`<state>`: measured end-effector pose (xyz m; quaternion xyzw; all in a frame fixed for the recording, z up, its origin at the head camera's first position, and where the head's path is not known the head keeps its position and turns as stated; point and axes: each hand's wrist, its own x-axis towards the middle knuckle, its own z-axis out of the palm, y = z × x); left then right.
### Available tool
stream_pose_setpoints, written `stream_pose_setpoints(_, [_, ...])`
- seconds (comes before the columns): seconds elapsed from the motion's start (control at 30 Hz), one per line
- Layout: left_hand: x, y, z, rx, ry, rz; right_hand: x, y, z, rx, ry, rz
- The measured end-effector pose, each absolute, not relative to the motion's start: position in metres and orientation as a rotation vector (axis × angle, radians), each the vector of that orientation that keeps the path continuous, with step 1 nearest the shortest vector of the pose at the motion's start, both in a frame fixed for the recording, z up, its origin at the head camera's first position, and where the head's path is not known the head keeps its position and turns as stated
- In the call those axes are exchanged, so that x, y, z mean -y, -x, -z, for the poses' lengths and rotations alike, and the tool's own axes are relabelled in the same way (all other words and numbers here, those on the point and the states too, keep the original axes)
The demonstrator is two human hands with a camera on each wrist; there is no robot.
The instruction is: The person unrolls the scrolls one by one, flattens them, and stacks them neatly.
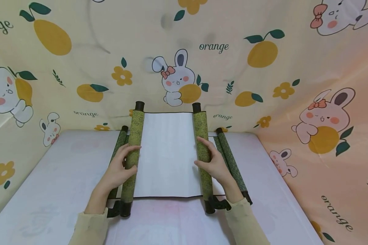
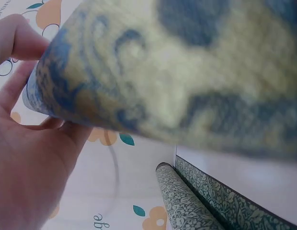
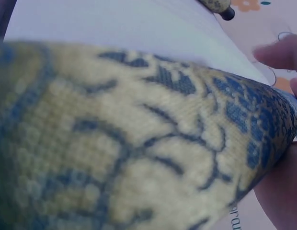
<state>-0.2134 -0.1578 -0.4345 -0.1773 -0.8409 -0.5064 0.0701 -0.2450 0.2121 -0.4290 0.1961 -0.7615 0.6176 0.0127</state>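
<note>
A yellow-green brocade scroll with black end knobs is partly unrolled, its blank white paper (image 1: 168,153) stretched between a left roll (image 1: 137,124) and a right roll (image 1: 200,124). My left hand (image 1: 118,170) grips the left roll, thumb and fingers curled round it from the outer side. Around the right roll curl the thumb and fingers of my right hand (image 1: 216,161). In the left wrist view the patterned roll (image 2: 163,72) fills the upper part, close to the camera. The right wrist view shows the other patterned roll (image 3: 153,129) large, with fingers at its far end.
Beneath the held scroll lies a darker green scroll, its left roll (image 1: 119,143) and right roll (image 1: 233,166) showing at either side on the white table (image 1: 64,177). A cloth backdrop (image 1: 135,34) printed with rabbits and oranges rises behind and beside the table.
</note>
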Motion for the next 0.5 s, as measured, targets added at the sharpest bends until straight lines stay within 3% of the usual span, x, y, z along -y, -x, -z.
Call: stream_pose_setpoints(0.5, [0.1600, 0.2167, 0.4346, 2.489, 0.474, 1.550, -0.2109, 0.2460, 0.4308, 2.391, -0.556, -1.797])
